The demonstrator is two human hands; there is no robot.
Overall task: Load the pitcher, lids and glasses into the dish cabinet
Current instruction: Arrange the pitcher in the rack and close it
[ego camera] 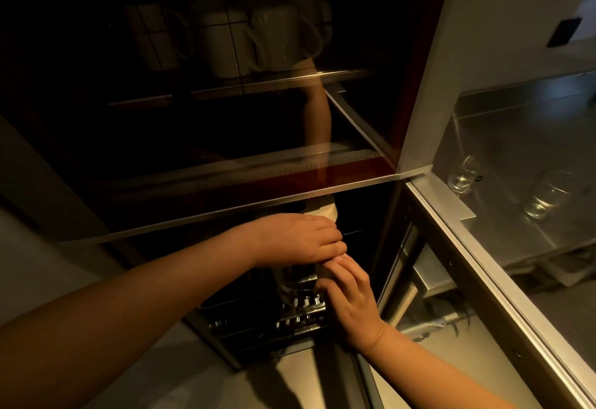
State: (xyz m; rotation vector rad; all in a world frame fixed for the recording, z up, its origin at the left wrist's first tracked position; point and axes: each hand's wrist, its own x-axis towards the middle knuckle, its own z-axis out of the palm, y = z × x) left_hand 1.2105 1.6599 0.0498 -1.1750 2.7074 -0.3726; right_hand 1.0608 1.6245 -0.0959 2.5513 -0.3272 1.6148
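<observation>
Both my hands reach into the lower compartment of the dark dish cabinet (225, 208). My left hand (300, 237) curls from above over the top of a clear pitcher (293, 283). A white lid (324, 210) shows just behind the knuckles. My right hand (350, 292) grips the pitcher's right side, its fingertips meeting the left hand's fingers. The pitcher stands upright over a wire rack (290, 315). Several white pitchers (225, 44) stand on the upper shelf behind the dark glass.
The cabinet's glass door (503, 215) stands open to the right, reflecting a steel counter with two clear glasses (464, 176). A metal rail (242, 208) crosses just above my hands. Grey floor lies below left.
</observation>
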